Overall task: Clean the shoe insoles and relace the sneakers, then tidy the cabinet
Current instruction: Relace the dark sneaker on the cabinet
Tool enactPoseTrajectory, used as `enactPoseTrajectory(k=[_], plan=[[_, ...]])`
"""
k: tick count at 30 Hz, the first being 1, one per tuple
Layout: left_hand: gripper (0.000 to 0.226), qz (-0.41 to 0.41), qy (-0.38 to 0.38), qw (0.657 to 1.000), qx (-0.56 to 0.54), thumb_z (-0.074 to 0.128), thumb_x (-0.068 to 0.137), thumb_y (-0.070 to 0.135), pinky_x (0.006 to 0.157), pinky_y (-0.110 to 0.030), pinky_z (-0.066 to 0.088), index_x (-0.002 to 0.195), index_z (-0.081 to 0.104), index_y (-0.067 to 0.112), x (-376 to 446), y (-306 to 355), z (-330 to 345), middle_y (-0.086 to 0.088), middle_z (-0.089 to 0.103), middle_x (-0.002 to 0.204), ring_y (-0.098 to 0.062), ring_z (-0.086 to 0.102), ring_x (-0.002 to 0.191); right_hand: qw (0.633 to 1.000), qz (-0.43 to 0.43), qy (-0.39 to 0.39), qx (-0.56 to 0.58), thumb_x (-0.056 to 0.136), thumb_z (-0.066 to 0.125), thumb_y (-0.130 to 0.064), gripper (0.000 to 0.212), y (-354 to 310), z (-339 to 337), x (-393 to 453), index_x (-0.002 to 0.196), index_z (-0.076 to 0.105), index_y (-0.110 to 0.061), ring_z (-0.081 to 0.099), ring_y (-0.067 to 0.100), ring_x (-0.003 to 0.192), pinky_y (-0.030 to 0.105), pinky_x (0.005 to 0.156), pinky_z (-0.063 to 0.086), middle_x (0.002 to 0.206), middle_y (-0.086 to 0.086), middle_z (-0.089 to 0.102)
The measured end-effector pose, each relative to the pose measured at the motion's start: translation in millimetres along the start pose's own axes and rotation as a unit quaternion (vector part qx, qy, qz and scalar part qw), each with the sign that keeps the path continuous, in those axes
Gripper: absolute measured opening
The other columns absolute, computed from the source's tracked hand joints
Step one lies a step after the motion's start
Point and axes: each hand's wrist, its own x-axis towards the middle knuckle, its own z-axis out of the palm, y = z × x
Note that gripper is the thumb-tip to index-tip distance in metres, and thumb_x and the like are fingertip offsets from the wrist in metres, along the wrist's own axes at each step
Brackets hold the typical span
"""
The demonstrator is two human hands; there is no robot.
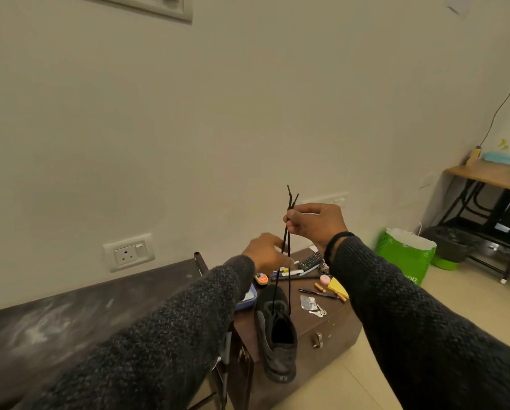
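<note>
While a black sneaker (277, 335) sits low in the middle of the frame, on the front edge of a dark brown cabinet (333, 327), its black lace (286, 241) rises in two strands from the eyelets to the centre of the picture. The right hand (316, 223), just above and right of centre, pinches both strands together near their tips, and the two ends stick up past its fingers. The left hand (265, 250), lower and a little to the left, has its fingers curled beside the strands; whether it actually grips them cannot be told. Both arms wear dark knitted sleeves.

Behind the sneaker, the cabinet top carries small things: a remote control (310, 261), several pens (319, 293), a pink round container (325, 279) and yellow sticky notes (338, 287). A dark, dusty bench (70, 315) fills the lower left of the frame, under a wall socket (129, 252). At the right, a green and white bag (404, 255) stands on the floor near a black bin (452, 242), with a wooden-topped table (493, 174) at the right edge.
</note>
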Motion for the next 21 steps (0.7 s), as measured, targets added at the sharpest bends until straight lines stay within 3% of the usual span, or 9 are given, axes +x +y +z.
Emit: enactPoseTrajectory(k=[3, 5, 10, 13, 17, 19, 21], plan=[[0.027, 0.003, 0.022, 1.0, -0.013, 0.071, 0.09, 0.033, 0.086, -0.038, 0.059, 0.11, 0.072, 0.014, 3, -13, 29, -0.008, 0.072, 0.1, -0.029, 0.07, 0.096, 0.999, 0.017, -0.025, 0.023, 0.089, 0.067, 0.007, 0.007, 6, 7, -3, 0.095, 0.068, 0.006, 0.066, 0.024, 0.073, 0.032, 0.073, 0.062, 0.089, 0.025, 0.072], [0.028, -0.008, 0.068, 0.997, 0.018, 0.067, 0.093, 0.032, 0.082, -0.035, 0.057, 0.11, 0.071, 0.01, 8, -16, 36, -0.012, 0.072, 0.104, -0.03, 0.069, 0.097, 1.0, 0.01, -0.022, 0.02, 0.089, 0.068, 0.005, 0.006, 9, 4, -1, 0.094, 0.068, 0.003, 0.066, 0.022, 0.073, 0.03, 0.072, 0.063, 0.089, 0.022, 0.072], [0.022, 0.03, 0.122, 0.986, 0.107, 0.069, 0.09, 0.024, 0.078, -0.036, 0.056, 0.104, 0.075, 0.008, 12, -26, 22, -0.015, 0.07, 0.101, -0.032, 0.067, 0.09, 0.989, -0.009, 0.126, -0.076, 0.079, 0.075, 0.005, 0.016, 36, -30, 22, 0.09, 0.069, -0.005, 0.07, 0.022, 0.064, 0.032, 0.066, 0.062, 0.08, 0.02, 0.074], [0.017, 0.077, 0.117, 0.981, 0.135, 0.07, 0.089, 0.021, 0.077, -0.035, 0.057, 0.1, 0.078, 0.01, 9, -27, 15, -0.014, 0.072, 0.095, -0.029, 0.067, 0.084, 0.972, 0.029, 0.165, -0.165, 0.075, 0.078, 0.0, 0.017, 74, -41, 29, 0.085, 0.071, -0.012, 0.071, 0.02, 0.062, 0.035, 0.067, 0.062, 0.077, 0.014, 0.074], [0.011, 0.108, 0.106, 0.983, 0.1, 0.077, 0.083, 0.013, 0.077, -0.034, 0.061, 0.093, 0.081, 0.01, 6, -23, 15, -0.009, 0.076, 0.081, -0.021, 0.072, 0.075, 0.966, 0.094, 0.088, -0.223, 0.074, 0.081, -0.005, 0.013, 122, -34, 33, 0.083, 0.078, -0.014, 0.068, 0.02, 0.071, 0.036, 0.075, 0.06, 0.08, 0.01, 0.075], [0.009, 0.095, 0.101, 0.989, 0.053, 0.08, 0.081, 0.011, 0.073, -0.031, 0.063, 0.09, 0.08, 0.009, 9, -24, 17, -0.006, 0.076, 0.072, -0.015, 0.073, 0.065, 0.972, 0.121, 0.012, -0.202, 0.083, 0.074, -0.001, 0.009, 134, -25, 28, 0.088, 0.077, -0.007, 0.06, 0.018, 0.063, 0.03, 0.061, 0.052, 0.08, 0.017, 0.072], [0.006, 0.064, 0.115, 0.991, 0.001, 0.081, 0.081, 0.01, 0.071, -0.032, 0.063, 0.087, 0.08, 0.009, 17, -27, 19, -0.004, 0.074, 0.066, -0.012, 0.072, 0.058, 0.977, 0.156, -0.065, -0.129, 0.091, 0.06, 0.007, 0.017, 139, -19, 22, 0.089, 0.073, -0.003, 0.051, 0.014, 0.055, 0.023, 0.05, 0.044, 0.078, 0.019, 0.062]])
